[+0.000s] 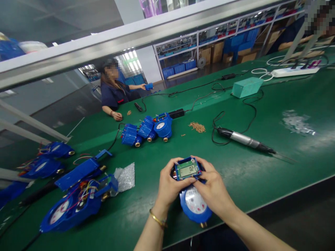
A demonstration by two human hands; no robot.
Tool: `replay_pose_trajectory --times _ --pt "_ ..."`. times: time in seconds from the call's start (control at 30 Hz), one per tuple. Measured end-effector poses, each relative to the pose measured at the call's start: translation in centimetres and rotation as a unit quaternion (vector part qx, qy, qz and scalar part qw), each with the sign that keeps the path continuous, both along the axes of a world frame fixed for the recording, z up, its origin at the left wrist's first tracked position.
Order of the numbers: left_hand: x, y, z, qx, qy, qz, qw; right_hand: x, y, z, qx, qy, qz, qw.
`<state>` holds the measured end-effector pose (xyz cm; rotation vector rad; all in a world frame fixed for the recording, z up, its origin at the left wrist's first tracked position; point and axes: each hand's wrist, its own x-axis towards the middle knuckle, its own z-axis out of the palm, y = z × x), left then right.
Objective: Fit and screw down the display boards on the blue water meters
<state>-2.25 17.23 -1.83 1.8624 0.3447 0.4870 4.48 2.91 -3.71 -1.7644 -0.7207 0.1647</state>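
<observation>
A blue water meter (195, 205) with a round white dial sits near the front edge of the green table (261, 174). Its top carries a green circuit board with a small lit display (187, 169). My left hand (169, 184) grips the meter's left side, thumb on the board's lower edge. My right hand (213, 190) wraps the right side, fingers curled around the board's corner. Both hands are closed on the meter.
An electric screwdriver (244, 139) lies with its cable to the right, near a small pile of brass screws (197, 127). Several blue meters (146, 129) sit behind; opened ones with wires (75, 200) lie left beside a plastic bag (125, 177). A seated co-worker (115, 92) works farther back.
</observation>
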Motion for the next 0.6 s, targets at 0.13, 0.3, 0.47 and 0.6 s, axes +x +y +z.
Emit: replay_pose_trajectory --times 0.13,0.3,0.47,0.6 --pt "0.1 -0.4 0.3 0.000 -0.017 0.002 1.000 0.4 -0.3 0.0 -0.011 0.004 0.006 1.000" --pt "0.1 -0.4 0.2 0.044 -0.015 0.001 0.999 1.7 -1.0 0.1 -0.055 0.003 0.016 0.998" --pt "0.0 -0.4 -0.3 0.024 -0.018 0.015 0.999 2.3 -2.7 0.6 -0.115 -0.020 0.062 0.991" --pt "-0.1 -0.4 -0.7 0.003 -0.023 0.021 1.000 1.6 -4.5 1.7 -0.082 -0.085 0.001 0.993"
